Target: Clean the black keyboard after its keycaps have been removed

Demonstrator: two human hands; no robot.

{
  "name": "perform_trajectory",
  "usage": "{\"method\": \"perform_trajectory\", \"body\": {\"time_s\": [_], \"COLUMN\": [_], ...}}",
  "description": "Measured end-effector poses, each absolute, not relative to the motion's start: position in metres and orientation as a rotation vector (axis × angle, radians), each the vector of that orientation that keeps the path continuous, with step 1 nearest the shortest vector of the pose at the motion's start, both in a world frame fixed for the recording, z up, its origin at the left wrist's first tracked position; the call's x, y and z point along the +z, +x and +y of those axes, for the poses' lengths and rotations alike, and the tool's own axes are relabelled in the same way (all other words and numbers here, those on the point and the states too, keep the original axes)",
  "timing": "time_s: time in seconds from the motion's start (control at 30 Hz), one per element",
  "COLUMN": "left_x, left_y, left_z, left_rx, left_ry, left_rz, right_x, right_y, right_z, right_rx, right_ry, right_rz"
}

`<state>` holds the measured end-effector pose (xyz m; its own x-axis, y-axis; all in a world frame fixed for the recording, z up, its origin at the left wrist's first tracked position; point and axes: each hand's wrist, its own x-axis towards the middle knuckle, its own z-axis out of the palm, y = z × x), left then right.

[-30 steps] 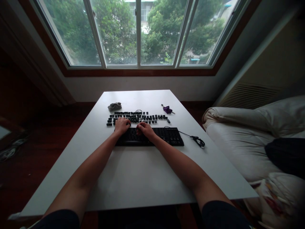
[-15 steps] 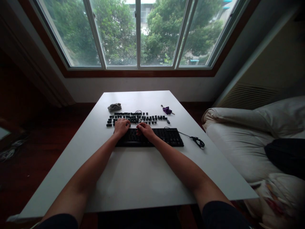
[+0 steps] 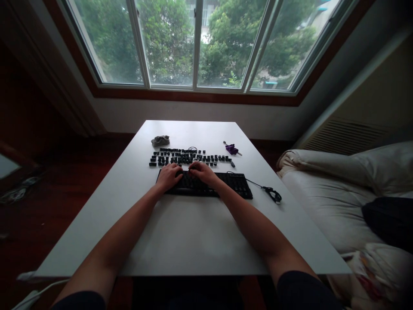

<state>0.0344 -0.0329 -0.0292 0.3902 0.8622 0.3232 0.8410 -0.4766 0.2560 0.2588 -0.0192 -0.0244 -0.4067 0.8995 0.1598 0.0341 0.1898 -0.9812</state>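
Note:
A black keyboard [image 3: 237, 183] lies on the white table [image 3: 180, 237], partly hidden by both hands. My left hand [image 3: 169, 176] rests on its left part, fingers stretched over the back edge and thumb apart; nothing shows in it. Above the keyboard's middle is my right hand [image 3: 204, 173], thumb and fingertips pinched together at the back edge. Whatever small dark thing may be between those fingertips is too small to name. Loose black keycaps [image 3: 176, 159] stand in several rows just behind the keyboard, close to my fingertips.
A grey crumpled cloth [image 3: 160, 141] lies at the back left. At the back right is a purple cloth [image 3: 231, 149] with a thin stick. A coiled black cable [image 3: 272, 195] lies right of the keyboard. A sofa [image 3: 319, 189] stands beyond the table's right side.
The view has shifted slightly, so the scene sits a little further right. My right hand has moved to the keyboard's back edge, near the keycaps. My left hand has drawn back from the keycaps.

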Motion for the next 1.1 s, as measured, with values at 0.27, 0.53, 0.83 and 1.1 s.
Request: {"method": "perform_trajectory", "body": {"time_s": [0.27,0.53,0.83,1.1], "left_x": [-0.030,-0.030,-0.030,-0.028], "left_y": [0.024,0.025,0.026,0.027], "left_z": [-0.028,-0.027,-0.028,-0.028], "left_rx": [0.647,0.680,0.670,0.640], "left_ry": [2.553,2.564,2.558,2.551], "left_rz": [1.592,1.580,1.591,1.601], "right_x": [-0.005,-0.015,0.007,0.006], "right_y": [0.266,0.263,0.260,0.260], "right_z": [-0.028,-0.026,-0.047,-0.047], "right_rx": [1.148,1.110,0.927,0.878], "right_ry": [-1.002,-1.052,-0.990,-1.058], "right_rz": [-1.875,-1.833,-2.093,-2.092]}}
